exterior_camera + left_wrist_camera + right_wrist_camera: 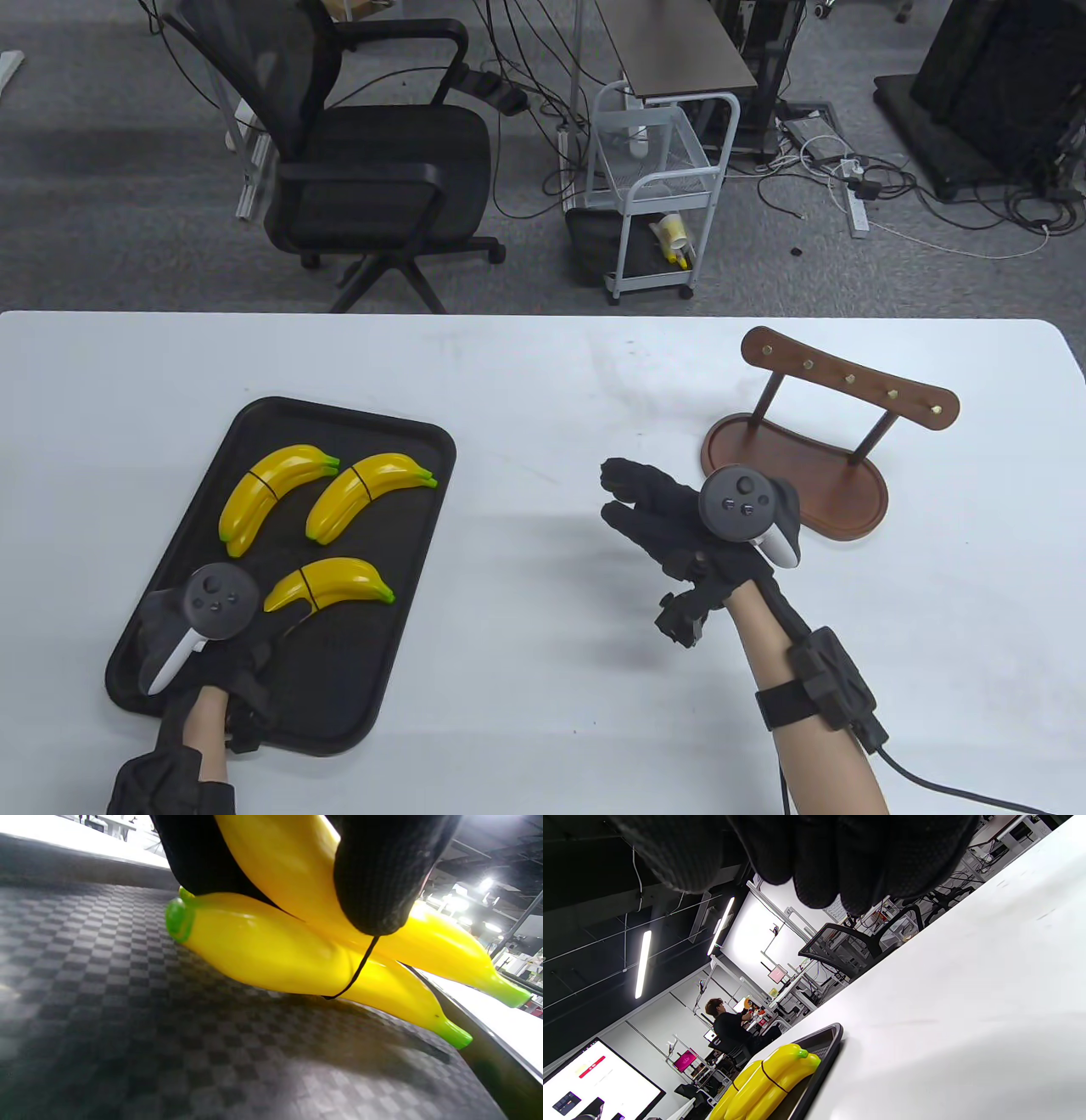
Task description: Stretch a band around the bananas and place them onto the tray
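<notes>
banded banana bundle lower left of table view, on black tray | left hand fingers gripping it | two banded bundles above | right hand relaxed, empty, mid-frame | task looks nearly done, release left

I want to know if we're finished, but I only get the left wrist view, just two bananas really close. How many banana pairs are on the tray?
Observer: Three. On the tray lie the nearest pair, which is the one you see, plus a far left pair and a far right pair.
Operator: Do the other ones have bands too?
Observer: Yes, in the table view a black band crosses each of them.
Operator: Where's my right hand?
Observer: The right hand is over the white table, holding nothing, with a wooden stand just beyond it.
</notes>
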{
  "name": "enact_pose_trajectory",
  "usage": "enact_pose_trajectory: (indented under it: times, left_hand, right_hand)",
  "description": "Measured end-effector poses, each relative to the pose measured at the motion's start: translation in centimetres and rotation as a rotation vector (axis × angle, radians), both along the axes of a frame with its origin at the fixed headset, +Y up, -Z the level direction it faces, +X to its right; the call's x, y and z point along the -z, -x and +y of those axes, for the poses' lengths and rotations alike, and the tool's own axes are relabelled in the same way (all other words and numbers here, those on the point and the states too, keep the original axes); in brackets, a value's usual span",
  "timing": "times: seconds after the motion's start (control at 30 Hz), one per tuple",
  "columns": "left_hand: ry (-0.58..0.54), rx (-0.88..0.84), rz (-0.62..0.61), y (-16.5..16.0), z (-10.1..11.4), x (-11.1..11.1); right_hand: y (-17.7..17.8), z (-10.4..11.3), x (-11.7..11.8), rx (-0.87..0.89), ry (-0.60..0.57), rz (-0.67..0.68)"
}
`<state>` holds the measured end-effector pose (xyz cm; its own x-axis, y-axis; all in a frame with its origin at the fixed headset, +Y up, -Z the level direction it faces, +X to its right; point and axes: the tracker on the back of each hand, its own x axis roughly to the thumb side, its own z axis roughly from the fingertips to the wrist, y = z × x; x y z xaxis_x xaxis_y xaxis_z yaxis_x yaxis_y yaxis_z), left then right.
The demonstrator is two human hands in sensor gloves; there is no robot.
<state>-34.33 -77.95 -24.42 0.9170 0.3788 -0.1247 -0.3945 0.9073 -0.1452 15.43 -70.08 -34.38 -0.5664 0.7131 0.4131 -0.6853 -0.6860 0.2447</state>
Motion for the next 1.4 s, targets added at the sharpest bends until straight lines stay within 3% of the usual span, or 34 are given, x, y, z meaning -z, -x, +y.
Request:
enact_pose_trajectory:
  times: [0.5, 0.7, 0.9, 1.4]
  left_hand:
    - [-0.008, -0.068, -0.006, -0.1, 0.3, -0.2]
    - [-0.073, -0.111, -0.017, -0.2, 1.6, -0.3]
    - [-0.177, -0.259, -0.042, -0.7, 4.6, 0.3]
    - [-0.337, -0.283, -0.226, -6.8, 12.3, 3.6]
  right_hand:
    - [-0.4, -0.3, 0.2, 0.001, 0.021, -0.01]
    - [-0.6, -0.1, 0.2, 0.01, 0.019, -0.017]
    - [-0.8, -0.1, 0.3, 0.007, 0.027, -0.017]
    - [-1.2, 0.4, 0.1, -0.126, -0.035, -0.063]
